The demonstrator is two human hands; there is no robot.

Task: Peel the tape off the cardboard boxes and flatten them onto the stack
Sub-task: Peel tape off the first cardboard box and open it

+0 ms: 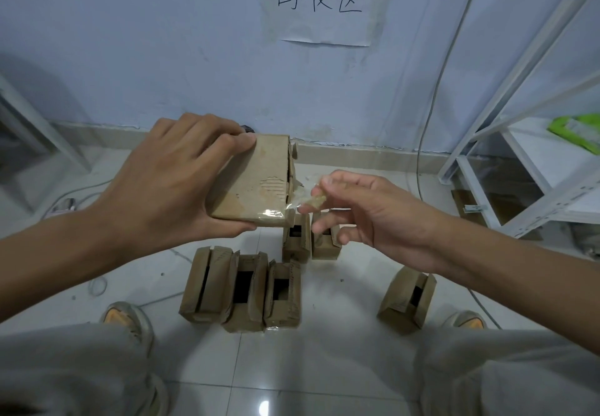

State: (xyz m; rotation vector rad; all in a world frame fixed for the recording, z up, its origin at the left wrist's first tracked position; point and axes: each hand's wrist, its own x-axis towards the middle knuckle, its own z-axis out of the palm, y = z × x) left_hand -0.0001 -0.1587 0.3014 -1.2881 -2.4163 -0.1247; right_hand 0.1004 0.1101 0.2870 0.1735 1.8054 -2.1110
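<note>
I see a tan cardboard box in my left hand, its surface torn to ribbed paler patches. Clear glossy tape at my right hand. Below both hands, brown boxes on white glossy tiles.

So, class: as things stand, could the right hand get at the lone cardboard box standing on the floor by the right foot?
Probably not straight away. The path down to the lone box looks free, but the right hand is pinching clear tape that is partly stuck to the held box, gripped by the left hand.
</note>
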